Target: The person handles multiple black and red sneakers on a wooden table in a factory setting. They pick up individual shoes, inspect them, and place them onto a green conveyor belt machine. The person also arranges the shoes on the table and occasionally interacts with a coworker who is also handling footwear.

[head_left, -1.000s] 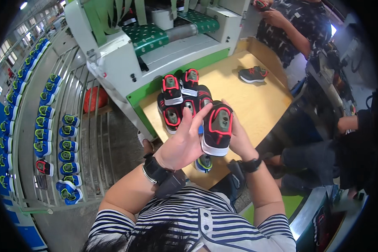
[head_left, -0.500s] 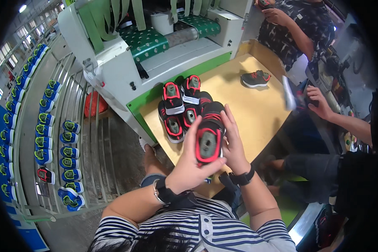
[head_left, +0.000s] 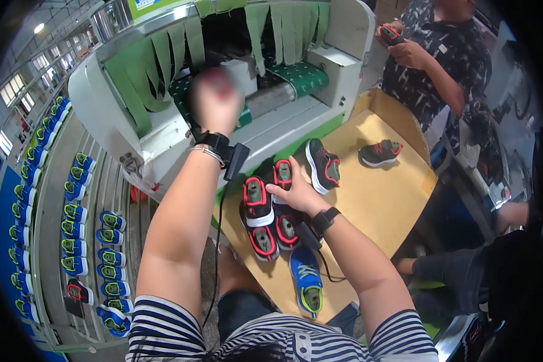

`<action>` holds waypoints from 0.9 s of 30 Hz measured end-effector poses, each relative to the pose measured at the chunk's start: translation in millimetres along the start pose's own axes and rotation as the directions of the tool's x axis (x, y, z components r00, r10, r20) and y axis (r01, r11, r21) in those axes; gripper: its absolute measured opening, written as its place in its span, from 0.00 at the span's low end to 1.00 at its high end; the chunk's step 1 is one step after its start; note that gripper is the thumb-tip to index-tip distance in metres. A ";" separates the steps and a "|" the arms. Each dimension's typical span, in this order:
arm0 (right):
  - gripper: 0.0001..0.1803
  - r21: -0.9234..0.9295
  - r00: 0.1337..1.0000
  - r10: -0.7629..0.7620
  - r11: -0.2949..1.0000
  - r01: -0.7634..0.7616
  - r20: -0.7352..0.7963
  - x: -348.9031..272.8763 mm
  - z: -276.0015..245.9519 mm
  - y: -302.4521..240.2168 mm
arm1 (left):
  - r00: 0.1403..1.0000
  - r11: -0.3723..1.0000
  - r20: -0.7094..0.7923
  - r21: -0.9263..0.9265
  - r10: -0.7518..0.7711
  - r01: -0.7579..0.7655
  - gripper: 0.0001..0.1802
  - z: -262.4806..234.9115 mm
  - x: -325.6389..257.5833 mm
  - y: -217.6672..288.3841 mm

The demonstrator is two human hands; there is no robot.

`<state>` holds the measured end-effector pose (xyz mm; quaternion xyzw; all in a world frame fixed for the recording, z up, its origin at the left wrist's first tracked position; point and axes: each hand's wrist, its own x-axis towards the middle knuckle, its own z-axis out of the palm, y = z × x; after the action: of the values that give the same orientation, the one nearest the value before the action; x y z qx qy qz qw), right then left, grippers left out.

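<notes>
My left hand [head_left: 218, 111] reaches over the green studded belt [head_left: 304, 81] of the machine. It is closed on a black-and-red sneaker [head_left: 217, 83], which is badly blurred. My right hand [head_left: 300, 192] grips another black-and-red sneaker [head_left: 282, 173], thumb on one side and fingers on the other. This one sits in a pile with more of the same kind, including an upper sneaker [head_left: 255, 196] beside it and a lower sneaker [head_left: 262, 240]. Grey-green forms fill their openings. A separate black sneaker [head_left: 323, 166] lies just right of my right hand.
A blue sneaker [head_left: 306, 280] lies on the near part of the tan table [head_left: 374, 199], another black one [head_left: 381, 153] farther right. Green strips [head_left: 163, 60] hang over the machine opening. Racks of blue shoes [head_left: 73, 238] stand left. At right, a person [head_left: 443, 66] holds a shoe.
My left hand has gone forward and left to the belt with the sneaker. My right hand has let go of that one and taken a sneaker in the pile. The view has shifted.
</notes>
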<state>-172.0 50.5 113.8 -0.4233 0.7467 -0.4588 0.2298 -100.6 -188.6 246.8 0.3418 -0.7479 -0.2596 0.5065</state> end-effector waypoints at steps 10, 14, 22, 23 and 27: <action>0.34 0.460 0.965 -0.008 0.878 0.133 -0.263 22.9 -132.0 -72.7 | 0.870 0.978 0.458 -0.173 0.184 -0.116 0.42 -86.8 -200.2 18.3; 0.33 0.185 0.820 -0.412 0.839 0.512 -0.398 140.7 -144.1 -113.6 | 0.876 0.995 0.475 0.009 0.081 -0.097 0.49 -67.8 -265.5 -0.5; 0.53 -0.307 0.864 -0.373 0.911 0.274 -0.337 178.0 -109.3 -32.4 | 0.916 0.992 0.379 -0.046 0.129 -0.121 0.52 -49.1 -294.5 -24.0; 0.53 -0.264 0.900 -0.309 0.936 0.231 -0.307 157.2 -107.3 -5.9 | 0.923 0.988 0.351 -0.072 0.154 -0.138 0.50 -45.6 -295.2 -25.5; 0.52 -0.420 0.997 0.015 0.906 -0.048 -0.081 38.6 -90.1 96.4 | 0.932 0.996 0.353 -0.028 0.084 -0.079 0.49 -40.9 -296.5 -19.2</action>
<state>-299.2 83.4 73.4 -0.4332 0.8429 -0.2987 0.1119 17.5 27.1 75.1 0.2550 -0.8385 -0.3005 0.3762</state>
